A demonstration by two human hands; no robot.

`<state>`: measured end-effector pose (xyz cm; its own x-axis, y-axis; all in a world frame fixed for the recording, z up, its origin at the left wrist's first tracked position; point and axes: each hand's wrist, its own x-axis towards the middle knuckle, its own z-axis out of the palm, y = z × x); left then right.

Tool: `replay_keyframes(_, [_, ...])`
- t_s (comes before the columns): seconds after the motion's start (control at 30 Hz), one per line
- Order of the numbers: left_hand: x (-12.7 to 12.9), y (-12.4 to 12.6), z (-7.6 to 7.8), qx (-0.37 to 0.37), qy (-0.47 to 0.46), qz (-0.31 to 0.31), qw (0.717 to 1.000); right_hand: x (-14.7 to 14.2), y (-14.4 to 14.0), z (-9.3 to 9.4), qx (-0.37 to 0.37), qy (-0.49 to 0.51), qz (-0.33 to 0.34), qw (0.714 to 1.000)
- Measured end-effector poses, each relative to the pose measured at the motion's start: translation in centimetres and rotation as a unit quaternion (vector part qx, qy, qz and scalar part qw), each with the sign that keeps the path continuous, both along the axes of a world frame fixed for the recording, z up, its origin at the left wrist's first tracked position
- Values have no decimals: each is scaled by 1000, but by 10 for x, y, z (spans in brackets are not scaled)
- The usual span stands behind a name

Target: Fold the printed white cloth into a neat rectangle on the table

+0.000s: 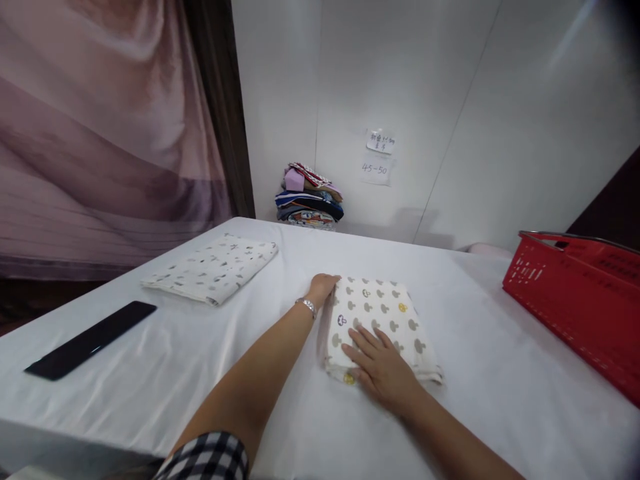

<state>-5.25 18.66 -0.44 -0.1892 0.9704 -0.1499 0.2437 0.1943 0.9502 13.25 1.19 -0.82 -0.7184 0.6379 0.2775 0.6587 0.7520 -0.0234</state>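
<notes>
A white folded cloth (370,308) printed with grey mushroom shapes, a few of them yellow or purple outlines, lies on the table in front of me. At its far left corner is my left hand (323,288), with fingers closed on the cloth's edge; a bracelet circles that wrist. My right hand (384,369) rests flat on the near part of the cloth, palm down with fingers spread. To the left lies a second folded cloth (220,267), white with a scattered grey-green print, apart from both hands.
A white sheet covers the table (280,320). On its left side lies a flat black phone-like slab (93,340). At the right edge stands a red plastic basket (575,293). Behind the table rises a stack of folded clothes (310,198) against the wall, near two paper notes (377,167).
</notes>
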Motion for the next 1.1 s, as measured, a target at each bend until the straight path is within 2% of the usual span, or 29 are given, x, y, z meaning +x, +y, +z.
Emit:
replay_keyframes(0.23, [11, 23, -5, -8, 63, 11, 998, -1, -1, -4, -3, 2, -4, 1000])
replay_keyframes(0.7, [5, 29, -18, -7, 62, 17, 998, 0, 1, -4, -22, 12, 7, 1000])
replay_keyframes(0.93, [-9, 13, -9, -25, 79, -26, 996, 0, 1, -4, -28, 14, 5, 999])
replay_keyframes(1.1, [-2, -5, -2, -10, 159, -46, 986, 0, 1, -5, -35, 12, -2, 999])
